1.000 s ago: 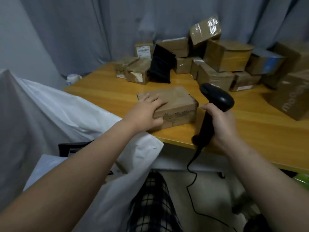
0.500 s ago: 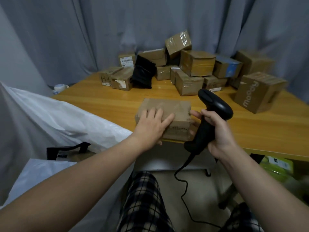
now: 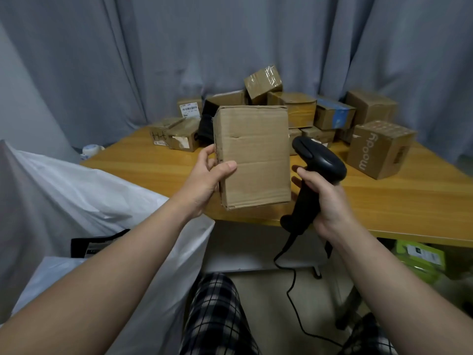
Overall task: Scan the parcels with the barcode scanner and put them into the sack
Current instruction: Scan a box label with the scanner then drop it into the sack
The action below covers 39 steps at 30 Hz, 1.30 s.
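left hand [image 3: 204, 180]: pinches parcel [image 3: 253, 155] upright, fingers seemingly behind | right hand [image 3: 330, 203]: grips scanner [image 3: 320, 160] handle | both forearms extended

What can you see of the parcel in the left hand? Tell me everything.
The parcel is a plain brown corrugated cardboard box, closed, held upright on end above the near edge of the table. The broad face toward the camera shows no label, only horizontal creases and a small dent. The left hand grips its left edge, thumb on the front, fingers round the side, where unreadable print shows. The barcode scanner in the right hand sits just right of it, not visibly touching.
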{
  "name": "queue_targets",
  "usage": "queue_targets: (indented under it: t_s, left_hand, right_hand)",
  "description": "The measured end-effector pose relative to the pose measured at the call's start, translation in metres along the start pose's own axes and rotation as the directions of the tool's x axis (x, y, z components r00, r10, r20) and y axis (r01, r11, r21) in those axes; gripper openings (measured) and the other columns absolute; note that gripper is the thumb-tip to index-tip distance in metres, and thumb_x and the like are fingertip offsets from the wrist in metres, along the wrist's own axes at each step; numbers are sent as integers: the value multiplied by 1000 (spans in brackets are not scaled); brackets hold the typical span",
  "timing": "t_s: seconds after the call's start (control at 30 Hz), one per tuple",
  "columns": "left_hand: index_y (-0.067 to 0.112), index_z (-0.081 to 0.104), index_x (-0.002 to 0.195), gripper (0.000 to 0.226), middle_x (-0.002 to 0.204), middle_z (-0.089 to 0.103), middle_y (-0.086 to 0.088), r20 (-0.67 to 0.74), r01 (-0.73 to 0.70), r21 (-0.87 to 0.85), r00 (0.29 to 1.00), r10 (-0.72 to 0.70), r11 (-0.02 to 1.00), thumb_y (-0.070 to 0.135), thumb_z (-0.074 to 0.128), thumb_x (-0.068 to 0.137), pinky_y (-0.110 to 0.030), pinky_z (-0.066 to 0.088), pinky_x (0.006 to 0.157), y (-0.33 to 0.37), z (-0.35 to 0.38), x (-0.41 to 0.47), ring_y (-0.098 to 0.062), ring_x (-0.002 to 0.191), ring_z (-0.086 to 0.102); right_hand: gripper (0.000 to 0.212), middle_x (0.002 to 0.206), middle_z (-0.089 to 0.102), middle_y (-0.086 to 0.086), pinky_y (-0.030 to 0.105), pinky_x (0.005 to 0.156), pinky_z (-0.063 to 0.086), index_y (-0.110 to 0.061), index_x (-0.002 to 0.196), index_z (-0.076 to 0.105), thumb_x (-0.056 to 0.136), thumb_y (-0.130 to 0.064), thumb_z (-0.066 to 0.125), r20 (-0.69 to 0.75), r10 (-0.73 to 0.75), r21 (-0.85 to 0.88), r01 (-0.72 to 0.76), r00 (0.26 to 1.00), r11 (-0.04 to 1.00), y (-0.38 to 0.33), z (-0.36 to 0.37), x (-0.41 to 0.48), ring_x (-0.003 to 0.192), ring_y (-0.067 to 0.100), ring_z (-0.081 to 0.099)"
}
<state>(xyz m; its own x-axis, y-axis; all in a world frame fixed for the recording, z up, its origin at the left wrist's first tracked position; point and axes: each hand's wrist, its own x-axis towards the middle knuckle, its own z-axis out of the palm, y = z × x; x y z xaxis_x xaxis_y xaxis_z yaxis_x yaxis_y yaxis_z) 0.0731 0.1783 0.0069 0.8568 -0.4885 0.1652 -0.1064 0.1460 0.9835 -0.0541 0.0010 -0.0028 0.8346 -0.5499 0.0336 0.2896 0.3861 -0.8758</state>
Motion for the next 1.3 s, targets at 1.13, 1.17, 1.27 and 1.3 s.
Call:
queue_targets:
  t_s: [1.13,1.17,1.27,1.3]
  left_hand:
    - [46,-26,142,137,160,-9,-5,200,-242,646,969,145,724,46,85,61,-45,11,119,-21,16,18,-24,148,2]
    - [43,-19,145,132,160,-11,-4,212,-295,661,955,206,690,47,84,62,-43,11,117,-14,17,22,-25,148,0]
    - [32,17,149,104,159,4,-5,346,-436,762,899,268,479,39,83,69,-47,19,119,3,18,36,-25,146,12]
    - [26,26,147,95,157,15,-7,372,-454,783,890,265,425,34,82,71,-47,26,117,7,18,38,-23,144,21]
  right_hand:
    - [34,100,69,-2,16,74,51,-16,106,65,79,5,71,64,-226,-348,234,972,908,33,1,12,93,5,65]
    - [34,101,69,-2,16,76,51,-18,105,65,80,4,71,56,-221,-354,226,974,907,33,-2,14,94,6,65]
    - [29,94,66,-4,22,79,52,-12,105,64,81,3,70,11,-222,-358,211,975,909,31,-7,21,93,9,64]
    - [30,92,65,-4,25,82,52,-9,109,63,81,2,70,-7,-222,-356,205,975,912,30,-7,23,96,12,63]
